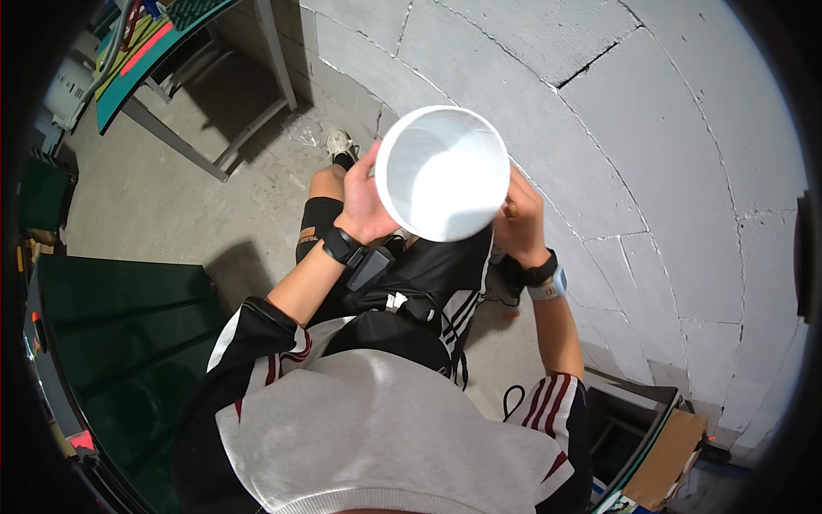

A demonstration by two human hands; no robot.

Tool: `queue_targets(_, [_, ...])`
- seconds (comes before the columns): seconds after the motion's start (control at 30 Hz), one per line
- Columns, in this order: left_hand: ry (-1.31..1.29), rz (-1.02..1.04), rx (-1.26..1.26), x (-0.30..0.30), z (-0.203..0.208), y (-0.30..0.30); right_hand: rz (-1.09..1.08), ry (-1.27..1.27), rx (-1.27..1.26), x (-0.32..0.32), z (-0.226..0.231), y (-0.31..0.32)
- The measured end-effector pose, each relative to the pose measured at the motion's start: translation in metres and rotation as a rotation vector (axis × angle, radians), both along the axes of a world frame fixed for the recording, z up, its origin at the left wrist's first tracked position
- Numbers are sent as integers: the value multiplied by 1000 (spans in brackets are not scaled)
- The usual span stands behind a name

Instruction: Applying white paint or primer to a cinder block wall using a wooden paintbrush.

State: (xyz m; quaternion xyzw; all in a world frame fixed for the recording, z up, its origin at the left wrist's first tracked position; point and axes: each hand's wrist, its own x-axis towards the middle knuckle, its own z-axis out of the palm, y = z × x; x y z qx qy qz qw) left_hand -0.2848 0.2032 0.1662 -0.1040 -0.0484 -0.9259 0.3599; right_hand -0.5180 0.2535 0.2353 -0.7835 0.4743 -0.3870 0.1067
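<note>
Left of the white bucket [428, 158] stand a green cabinet [128, 308] and, farther off, a teal-topped table [128, 90]. The left hand [364, 201], half open, cups the bucket's left side; the bucket sits between both hands. At its right, the right hand [522, 221] curls loosely; I cannot tell what it grips. Beyond rises a block wall [634, 171].

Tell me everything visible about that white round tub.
The white round tub looks like smooth plastic, with a circular rim and greyish inner wall, partly lost in glare. Held aloft, its open mouth faces the camera. The left hand supports its left side; the right hand is at its right edge, contact unclear.
</note>
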Motion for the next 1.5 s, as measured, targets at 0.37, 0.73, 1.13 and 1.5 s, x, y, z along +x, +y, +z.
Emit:
queue_targets(0.37, [-275, 219, 71, 53, 4, 37, -519, 166, 121, -70, 69, 103])
queue_targets(0.73, [-401, 164, 29, 51, 15, 34, -563, -452, -94, -5, 129, 155])
queue_targets(1.13, [-410, -102, 153, 27, -29, 7, -401, -203, 41, 67, 113, 134])
queue_targets(1.5, [-370, -86, 232, 42, -40, -11, -612, -474, 180, 66, 79, 106])
